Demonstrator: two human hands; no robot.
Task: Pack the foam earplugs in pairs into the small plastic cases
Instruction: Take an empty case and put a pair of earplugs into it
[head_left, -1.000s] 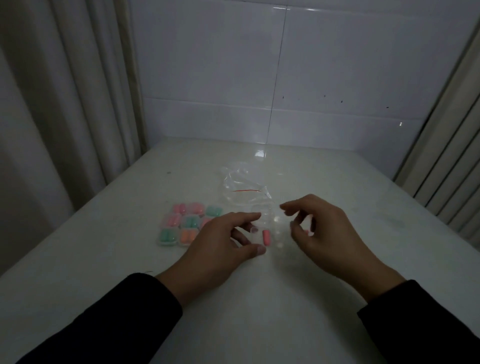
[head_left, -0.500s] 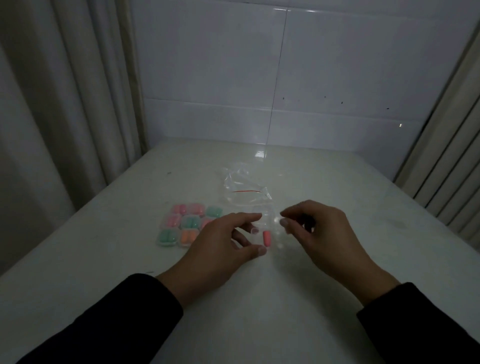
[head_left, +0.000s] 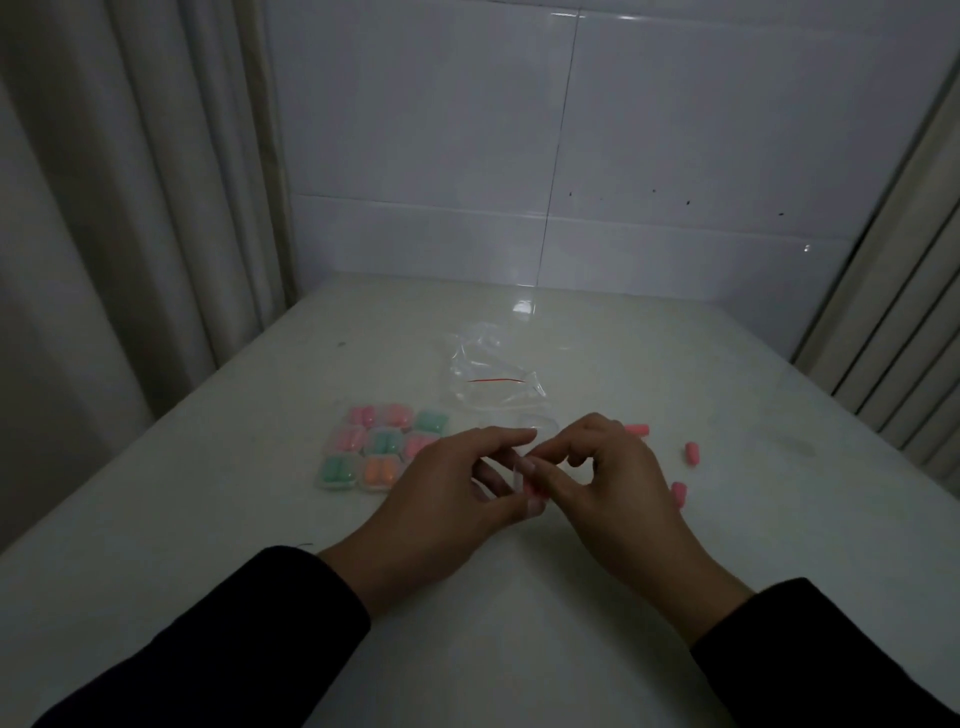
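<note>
Right hand: the right hand (head_left: 618, 478) has come in from 3 o'clock to meet the other; a second ago the two were apart with a gap between them, and now its fingertips touch the clear case.
Left hand: the left hand (head_left: 457, 493) has kept its place, with thumb and forefinger curled round the small clear case (head_left: 522, 480), which it holds just above the bench (head_left: 208, 519).
Hands together: both pinch the same case, with something pink (head_left: 535, 491) between the fingertips, most likely the pink earplug that lay in the open case before.
Meaning for the task: I judge that a second plug is being seated or the lid pressed down, so this case is close to done; whether it holds one plug or two is hidden by the fingers.
Packed cases: a block of filled cases (head_left: 384, 447) lies at 9 o'clock from the hands, showing pink, green and orange pairs.
Loose earplugs: three pink plugs now show at 3 o'clock, one (head_left: 636, 429) just past the right knuckles, one (head_left: 691, 453) further out, one (head_left: 678, 491) nearer the wrist; the right hand covered that patch earlier.
Bag: an empty clear zip bag (head_left: 493, 374) lies at 12 o'clock.
Writing: none readable; the bag carries only a red line (head_left: 493, 381), and the cases show no label in this dim light.
</note>
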